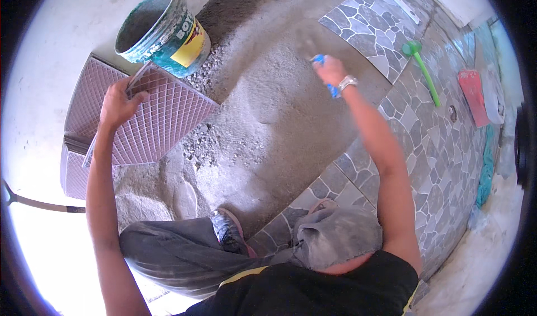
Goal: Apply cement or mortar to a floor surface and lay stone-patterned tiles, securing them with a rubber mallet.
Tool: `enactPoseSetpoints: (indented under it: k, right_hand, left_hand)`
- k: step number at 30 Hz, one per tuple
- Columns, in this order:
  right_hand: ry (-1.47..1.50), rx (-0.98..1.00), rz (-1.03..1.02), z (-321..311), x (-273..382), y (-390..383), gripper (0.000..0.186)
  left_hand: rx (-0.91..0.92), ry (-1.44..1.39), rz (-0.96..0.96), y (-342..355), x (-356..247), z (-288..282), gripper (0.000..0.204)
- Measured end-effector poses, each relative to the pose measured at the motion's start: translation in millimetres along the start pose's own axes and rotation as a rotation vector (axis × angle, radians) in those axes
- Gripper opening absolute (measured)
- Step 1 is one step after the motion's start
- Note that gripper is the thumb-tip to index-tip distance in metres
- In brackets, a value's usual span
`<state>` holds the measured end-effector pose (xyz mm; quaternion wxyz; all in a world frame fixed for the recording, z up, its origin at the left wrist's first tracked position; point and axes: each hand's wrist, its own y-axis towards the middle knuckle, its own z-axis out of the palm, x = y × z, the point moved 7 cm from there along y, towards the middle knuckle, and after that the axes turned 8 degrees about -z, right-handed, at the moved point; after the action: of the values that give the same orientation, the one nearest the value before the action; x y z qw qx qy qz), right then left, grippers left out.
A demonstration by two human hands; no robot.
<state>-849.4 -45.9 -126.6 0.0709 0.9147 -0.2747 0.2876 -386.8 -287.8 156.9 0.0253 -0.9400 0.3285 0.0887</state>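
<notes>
My left hand (120,100) grips the top edge of a square tile (162,114), its gridded underside facing up, beside more leaning tiles (78,167) at the left wall. A scuffed green bucket (165,39) with a yellow label sits just behind it. My right hand (330,69) is closed on the blue handle of a trowel (319,59), whose blurred blade is over the grey sandy bed (263,120). Stone-patterned tiles (355,25) lie at the bed's upper right edge.
A green mallet (428,78) and a white bar (403,5) lie on the laid tiles (419,148). A red flat object (472,97) rests by the right wall. A long handle (45,204) crosses at left. My legs are folded at the lower middle.
</notes>
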Motion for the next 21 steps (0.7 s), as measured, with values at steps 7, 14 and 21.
enactPoseSetpoints:
  k: [7, 14, 21]
  right_hand:
    - [0.044, 0.019, 0.253, -39.6, -43.1, 5.6, 0.047]
    - [0.187, 0.297, -0.013, 31.8, 51.4, -29.1, 0.046]
    - [0.102, 0.112, 0.021, -10.8, 35.1, 2.4, 0.045]
  left_hand:
    - [0.031, 0.043, -0.042, 2.0, 3.0, 1.1, 0.050]
    - [0.039, 0.044, -0.048, -1.1, 4.5, -0.4, 0.050]
    - [0.013, 0.051, -0.042, -2.4, 4.2, -2.0, 0.049]
